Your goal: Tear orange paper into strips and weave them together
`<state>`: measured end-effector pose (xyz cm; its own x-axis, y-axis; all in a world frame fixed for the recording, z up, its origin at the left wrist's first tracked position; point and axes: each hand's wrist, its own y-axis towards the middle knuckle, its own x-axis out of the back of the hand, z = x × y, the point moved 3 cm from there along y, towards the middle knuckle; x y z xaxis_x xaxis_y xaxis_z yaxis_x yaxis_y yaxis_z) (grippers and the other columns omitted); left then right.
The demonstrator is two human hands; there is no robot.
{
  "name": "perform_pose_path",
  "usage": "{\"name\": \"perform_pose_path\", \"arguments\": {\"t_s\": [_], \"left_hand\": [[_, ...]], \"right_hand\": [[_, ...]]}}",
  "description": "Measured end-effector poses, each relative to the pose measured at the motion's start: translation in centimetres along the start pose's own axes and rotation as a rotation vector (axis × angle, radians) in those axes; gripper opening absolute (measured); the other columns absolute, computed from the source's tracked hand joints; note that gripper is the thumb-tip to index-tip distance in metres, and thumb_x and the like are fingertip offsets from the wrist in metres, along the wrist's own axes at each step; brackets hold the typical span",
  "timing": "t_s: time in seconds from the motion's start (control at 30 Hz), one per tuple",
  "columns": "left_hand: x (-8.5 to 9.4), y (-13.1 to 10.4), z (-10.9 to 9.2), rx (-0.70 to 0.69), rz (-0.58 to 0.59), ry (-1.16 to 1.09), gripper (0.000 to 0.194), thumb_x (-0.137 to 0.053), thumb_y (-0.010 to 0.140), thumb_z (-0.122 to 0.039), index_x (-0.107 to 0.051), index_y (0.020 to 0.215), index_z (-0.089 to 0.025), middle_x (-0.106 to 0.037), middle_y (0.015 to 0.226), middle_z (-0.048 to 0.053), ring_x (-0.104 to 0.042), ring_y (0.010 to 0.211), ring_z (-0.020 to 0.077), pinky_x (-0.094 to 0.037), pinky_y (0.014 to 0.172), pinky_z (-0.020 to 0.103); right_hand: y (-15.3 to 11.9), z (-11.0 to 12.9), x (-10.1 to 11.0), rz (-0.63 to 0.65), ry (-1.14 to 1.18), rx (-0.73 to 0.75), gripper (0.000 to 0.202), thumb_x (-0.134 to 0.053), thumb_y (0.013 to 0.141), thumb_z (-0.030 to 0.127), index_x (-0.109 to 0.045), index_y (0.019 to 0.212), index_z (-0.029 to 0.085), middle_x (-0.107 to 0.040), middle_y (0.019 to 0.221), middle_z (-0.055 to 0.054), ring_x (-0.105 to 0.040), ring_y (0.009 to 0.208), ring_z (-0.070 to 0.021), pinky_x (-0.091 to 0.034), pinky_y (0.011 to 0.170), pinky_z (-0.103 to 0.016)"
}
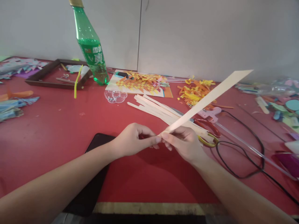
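A long cream paper strip slants up to the right from between my two hands. My left hand pinches its lower end with thumb and fingertips. Close beside it, my right hand grips the strip just above that end, thumb on top. The very tip between the fingers is mostly hidden. Behind my hands lies a loose pile of similar cream strips. Scissors with red and olive handles lie partly under the strips, by my right hand.
A black phone lies under my left forearm. A green bottle stands by a dark wooden frame. Orange and yellow paper scraps lie at the back. A pink glue gun trails a black cable on the right.
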<state>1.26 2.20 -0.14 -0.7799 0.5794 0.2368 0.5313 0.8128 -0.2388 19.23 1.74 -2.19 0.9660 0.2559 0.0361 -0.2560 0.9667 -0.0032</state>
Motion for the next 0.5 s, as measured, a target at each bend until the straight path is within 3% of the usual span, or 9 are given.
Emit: {"name": "perform_pose_path", "arguments": {"t_s": [0.17, 0.5], "left_hand": [[0.18, 0.26, -0.07, -0.048, -0.045, 0.031, 0.035, -0.063, 0.083, -0.047, -0.073, 0.072, -0.015, -0.070, 0.066, 0.003, -0.053, 0.052, 0.0093, -0.037, 0.050, 0.021], [0.19, 0.44, 0.45, -0.012, -0.025, 0.004, 0.038, -0.064, 0.081, -0.052, -0.072, 0.073, -0.015, -0.073, 0.072, 0.006, -0.060, 0.063, 0.0136, -0.042, 0.056, 0.023]], "right_hand": [[0.17, -0.11, 0.15, -0.008, 0.017, 0.016, 0.014, -0.073, 0.081, 0.031, -0.076, 0.076, 0.018, -0.065, 0.057, -0.001, -0.054, 0.046, -0.0091, -0.045, 0.043, -0.022], [0.20, -0.57, 0.19, 0.021, 0.066, -0.016, 0.015, -0.072, 0.081, 0.032, -0.077, 0.080, 0.018, -0.065, 0.059, -0.001, -0.053, 0.046, -0.0090, -0.045, 0.042, -0.023]]}}
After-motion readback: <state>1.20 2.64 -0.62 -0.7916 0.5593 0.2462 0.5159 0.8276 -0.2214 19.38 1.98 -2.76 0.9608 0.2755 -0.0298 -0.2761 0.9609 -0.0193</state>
